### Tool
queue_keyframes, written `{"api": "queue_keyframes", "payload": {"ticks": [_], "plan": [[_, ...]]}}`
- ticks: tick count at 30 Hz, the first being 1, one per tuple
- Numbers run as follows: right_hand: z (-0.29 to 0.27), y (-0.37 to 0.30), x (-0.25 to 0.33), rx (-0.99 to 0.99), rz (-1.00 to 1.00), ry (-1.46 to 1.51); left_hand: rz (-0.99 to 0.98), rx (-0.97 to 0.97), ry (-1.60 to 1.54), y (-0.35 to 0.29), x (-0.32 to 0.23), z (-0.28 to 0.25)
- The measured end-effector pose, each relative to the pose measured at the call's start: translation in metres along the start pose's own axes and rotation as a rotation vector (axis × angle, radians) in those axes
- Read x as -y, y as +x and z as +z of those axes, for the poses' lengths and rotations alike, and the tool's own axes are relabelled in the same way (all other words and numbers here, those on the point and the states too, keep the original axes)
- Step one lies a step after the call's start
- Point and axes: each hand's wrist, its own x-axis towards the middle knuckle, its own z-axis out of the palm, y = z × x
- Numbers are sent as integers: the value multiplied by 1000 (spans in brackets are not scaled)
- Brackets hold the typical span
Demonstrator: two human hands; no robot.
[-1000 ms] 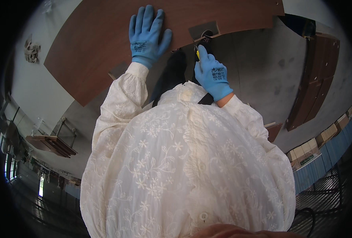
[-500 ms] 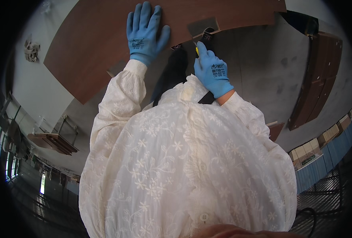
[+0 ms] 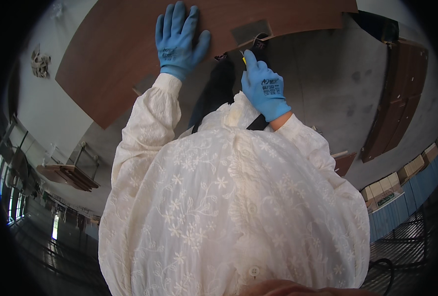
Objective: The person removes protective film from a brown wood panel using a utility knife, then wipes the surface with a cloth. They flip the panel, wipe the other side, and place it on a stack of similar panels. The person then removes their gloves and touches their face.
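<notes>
- The left hand in a blue knit work glove point(image 3: 177, 47) lies palm down on the broad, reddish-brown wooden panel point(image 3: 110, 64), its fingers straight and slightly apart.
- The right hand in a matching blue glove point(image 3: 263, 88) has its fingers clamped on a slim tool with a yellow handle point(image 3: 244, 60), index finger stretched along it.
- The tool's thin tip points toward the panel's near edge, beside a dark grey rectangular patch point(image 3: 248, 32); contact cannot be told.

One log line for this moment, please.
left hand: gloved, open, palm-down on brown board | right hand: gloved, gripping yellow tool near board's edge
</notes>
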Motion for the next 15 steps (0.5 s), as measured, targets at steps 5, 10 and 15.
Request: {"api": "queue_keyframes", "payload": {"ticks": [5,10,15], "plan": [[10,2,-1,-19,1,22,7,-6,10,-2,1,2],[7,-1,1,-58,-13,23,8,0,1,-3,4,6],[-3,-5,6,-147,-49,-40,69,-129,3,-2,10,18]]}}
